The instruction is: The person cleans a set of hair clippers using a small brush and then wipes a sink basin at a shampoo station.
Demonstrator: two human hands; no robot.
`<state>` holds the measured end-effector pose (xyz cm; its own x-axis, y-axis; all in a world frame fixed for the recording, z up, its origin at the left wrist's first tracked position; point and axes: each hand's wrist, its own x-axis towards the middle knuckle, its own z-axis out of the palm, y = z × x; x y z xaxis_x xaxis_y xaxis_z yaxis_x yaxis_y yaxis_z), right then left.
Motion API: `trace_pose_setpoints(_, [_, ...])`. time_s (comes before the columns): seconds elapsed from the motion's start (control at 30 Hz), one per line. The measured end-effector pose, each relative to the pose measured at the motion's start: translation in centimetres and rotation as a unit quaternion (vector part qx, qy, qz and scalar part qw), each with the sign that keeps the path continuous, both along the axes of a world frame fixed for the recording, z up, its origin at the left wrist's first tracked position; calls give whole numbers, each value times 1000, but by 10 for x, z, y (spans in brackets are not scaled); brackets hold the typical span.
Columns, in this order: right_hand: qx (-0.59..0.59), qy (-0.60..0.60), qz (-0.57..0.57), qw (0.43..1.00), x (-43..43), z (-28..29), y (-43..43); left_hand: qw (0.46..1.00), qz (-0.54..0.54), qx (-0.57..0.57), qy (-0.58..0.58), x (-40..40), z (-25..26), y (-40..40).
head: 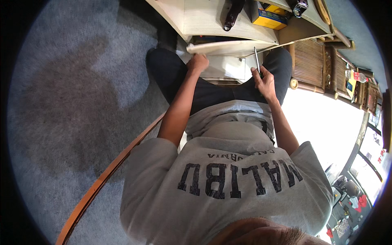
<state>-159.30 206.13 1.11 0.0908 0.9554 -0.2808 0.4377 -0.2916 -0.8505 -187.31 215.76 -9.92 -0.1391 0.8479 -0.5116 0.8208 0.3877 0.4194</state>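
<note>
My left hand has its fingers curled right at the lower left edge of a pale wooden panel. Whether the fingers grip that edge is hard to tell. The panel stands out from the front of a light wood cabinet, with a dark gap behind it. In my right hand is a screwdriver, its metal shaft pointing up towards the panel's right end. Most of its handle is hidden by my fingers. Below the panel, between my knees, shows a white cabinet surface.
On the cabinet shelf lie a dark metal hinge-like part and a yellow and blue box. Bamboo furniture stands at the right, with a plastic bottle on it. An orange-brown strip crosses the grey carpet at the left.
</note>
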Motion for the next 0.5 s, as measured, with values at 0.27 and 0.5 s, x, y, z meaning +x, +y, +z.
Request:
trace_pose_setpoints(0.27, [65,-88,6,994,-25,-1,4,899,-364,-116,-213,-18,175,-69])
trace_pose_setpoints(0.5, [135,-196,61,969,-41,1,25,940,-180,143,-250,-9,87,8])
